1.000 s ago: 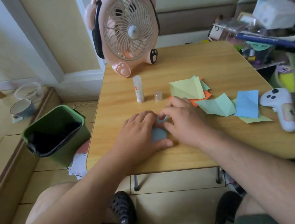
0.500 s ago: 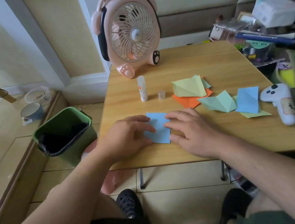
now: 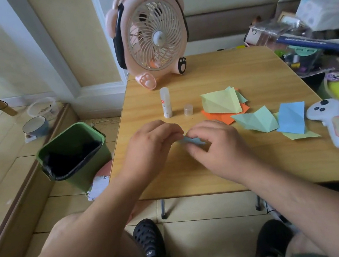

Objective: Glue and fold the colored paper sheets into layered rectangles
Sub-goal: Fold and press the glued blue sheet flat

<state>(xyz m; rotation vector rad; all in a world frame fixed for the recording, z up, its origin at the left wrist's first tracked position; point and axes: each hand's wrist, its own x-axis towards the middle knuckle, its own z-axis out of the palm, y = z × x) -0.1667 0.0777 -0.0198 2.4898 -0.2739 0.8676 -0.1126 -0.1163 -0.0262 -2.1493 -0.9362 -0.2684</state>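
Note:
A small blue paper sheet (image 3: 192,141) is lifted just off the wooden table (image 3: 246,167) between my hands, mostly hidden by fingers. My left hand (image 3: 151,146) pinches its left end and my right hand (image 3: 216,145) pinches its right side. A white glue stick (image 3: 165,102) stands uncapped behind my hands, its clear cap (image 3: 188,110) beside it. To the right lie a creased light green sheet (image 3: 221,102) over an orange sheet (image 3: 221,116), a mint green sheet (image 3: 256,120), and a blue sheet (image 3: 291,118) over a yellow-green sheet (image 3: 302,134).
A pink desk fan (image 3: 151,35) stands at the table's back left. A white game controller (image 3: 333,122) lies at the right edge, with clutter (image 3: 303,33) behind it. A green waste bin (image 3: 72,153) sits on the floor to the left, bowls (image 3: 35,125) beyond it.
The blue sheet lay flat on the table under my fingertips; now both hands have pinched it and raised it slightly. The camera view has shifted a little leftward.

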